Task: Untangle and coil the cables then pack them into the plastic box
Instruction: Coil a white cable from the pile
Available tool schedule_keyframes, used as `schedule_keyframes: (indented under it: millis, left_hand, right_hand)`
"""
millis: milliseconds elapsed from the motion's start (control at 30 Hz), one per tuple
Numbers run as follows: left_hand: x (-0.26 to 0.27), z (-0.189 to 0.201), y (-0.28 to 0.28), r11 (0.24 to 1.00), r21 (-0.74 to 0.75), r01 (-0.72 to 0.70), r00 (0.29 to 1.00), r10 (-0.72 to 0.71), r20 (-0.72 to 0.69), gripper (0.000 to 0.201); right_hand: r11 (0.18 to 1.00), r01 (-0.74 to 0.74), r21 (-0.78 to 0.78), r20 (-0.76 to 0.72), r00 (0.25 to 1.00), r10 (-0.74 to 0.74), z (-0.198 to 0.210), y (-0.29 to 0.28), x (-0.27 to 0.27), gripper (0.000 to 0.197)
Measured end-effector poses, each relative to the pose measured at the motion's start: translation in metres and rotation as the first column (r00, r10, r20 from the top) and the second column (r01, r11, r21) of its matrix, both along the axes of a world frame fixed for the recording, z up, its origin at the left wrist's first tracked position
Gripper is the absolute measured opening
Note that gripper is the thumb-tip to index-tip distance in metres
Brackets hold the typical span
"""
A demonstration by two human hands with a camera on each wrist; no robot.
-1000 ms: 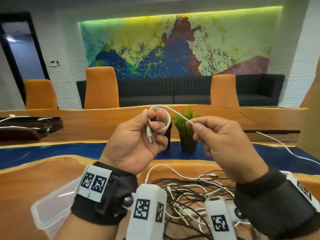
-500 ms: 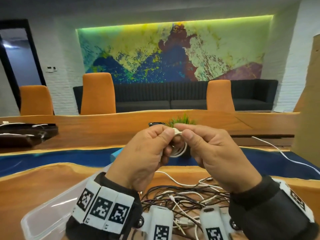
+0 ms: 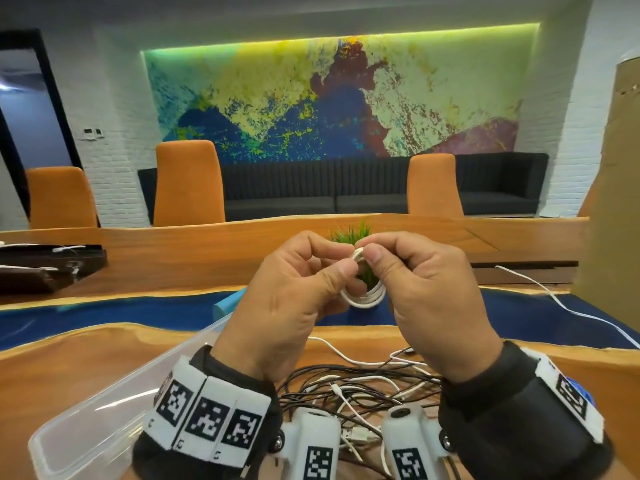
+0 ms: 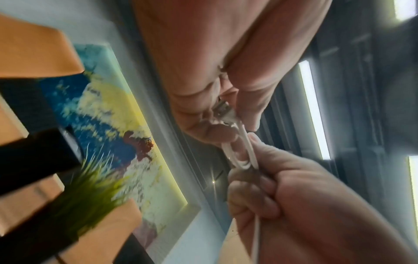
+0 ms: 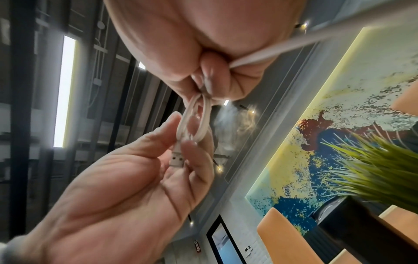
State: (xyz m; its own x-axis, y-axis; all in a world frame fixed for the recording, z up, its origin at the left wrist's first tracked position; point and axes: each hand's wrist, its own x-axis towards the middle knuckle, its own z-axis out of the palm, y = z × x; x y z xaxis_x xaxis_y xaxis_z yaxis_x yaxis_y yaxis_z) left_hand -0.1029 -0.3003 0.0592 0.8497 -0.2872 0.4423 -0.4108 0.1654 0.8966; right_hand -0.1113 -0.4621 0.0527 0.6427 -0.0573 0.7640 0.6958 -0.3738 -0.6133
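Observation:
Above the table my left hand [image 3: 341, 268] and right hand [image 3: 375, 254] meet on a small white cable coil [image 3: 367, 297]. Each hand pinches the top of the coil between thumb and fingers. In the right wrist view the coil [image 5: 194, 123] hangs from my right fingertips, and its USB plug [image 5: 177, 159] lies against my left fingers. In the left wrist view the plug [image 4: 222, 109] sits between my left fingers above the coil [image 4: 239, 157]. A loose white strand [image 5: 294, 46] runs out of my right fist. The clear plastic box [image 3: 104, 410] stands at the lower left.
A tangle of black and white cables [image 3: 363, 386] lies on the wooden table under my wrists. A white cable [image 3: 554, 303] trails off to the right. A small potted plant [image 3: 349, 233] stands behind my hands. A dark tray [image 3: 48, 268] sits at the far left.
My hands have come together and dropped a little. The strand my right hand held out has been wound in, and both hands now pinch the small coil.

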Motion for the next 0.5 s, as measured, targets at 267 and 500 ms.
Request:
schedule_keyframes:
  millis: [267,500]
  left_hand:
    - [-0.002,0.009,0.011,0.951,0.202,-0.233,0.945,0.172,0.278,0.012]
    - [0.014,0.017,0.045,0.912,0.017,-0.411,0.895,0.4,0.199,0.01]
  right_hand:
    - [0.998,-0.062,0.002,-0.024,0.998,0.063,0.001,0.006,-0.005,0.016]
    - [0.941,0.088,-0.328,-0.036,0.994,-0.105,0.003,-0.019,0.004,0.022]
